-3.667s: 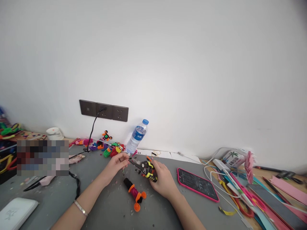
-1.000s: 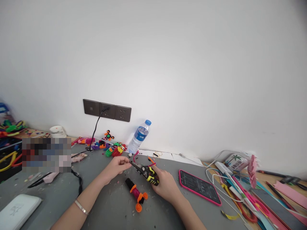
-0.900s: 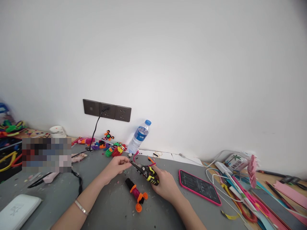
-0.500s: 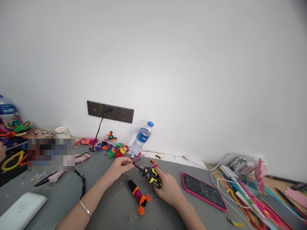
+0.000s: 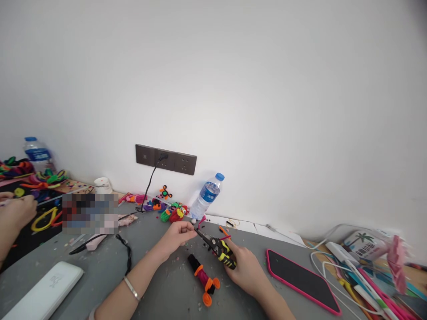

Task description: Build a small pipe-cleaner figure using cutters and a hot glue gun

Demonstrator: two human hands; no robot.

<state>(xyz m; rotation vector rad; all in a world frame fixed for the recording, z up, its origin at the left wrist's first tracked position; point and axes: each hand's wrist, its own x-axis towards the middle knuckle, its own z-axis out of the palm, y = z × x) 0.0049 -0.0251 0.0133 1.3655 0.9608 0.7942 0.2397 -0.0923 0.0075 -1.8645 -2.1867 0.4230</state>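
My right hand [image 5: 245, 269] is wrapped round the yellow-and-black handles of a pair of pliers [image 5: 218, 248], whose dark jaws point up and left. At the tip of those jaws, my left hand [image 5: 178, 236] pinches with thumb and forefinger; whatever it holds is too small to make out. Below the pliers lies a pipe-cleaner figure [image 5: 203, 278] in black, magenta and orange, touched by neither hand. Orange and magenta pipe-cleaner pieces [image 5: 224, 232] lie just behind the pliers.
A leaning water bottle [image 5: 208, 195] stands by the wall beside a red-and-green pipe-cleaner figure [image 5: 176, 213]. A pink-cased phone [image 5: 302, 282] lies right, near cables and craft supplies. At left are a white power bank [image 5: 46, 291], a black cord [image 5: 128, 253] and another person's hands [image 5: 18, 213].
The view has swung left, so everything sits further right in the picture. The phone's screen has gone dark. Another person's hands show more at the left. My grip looks the same.
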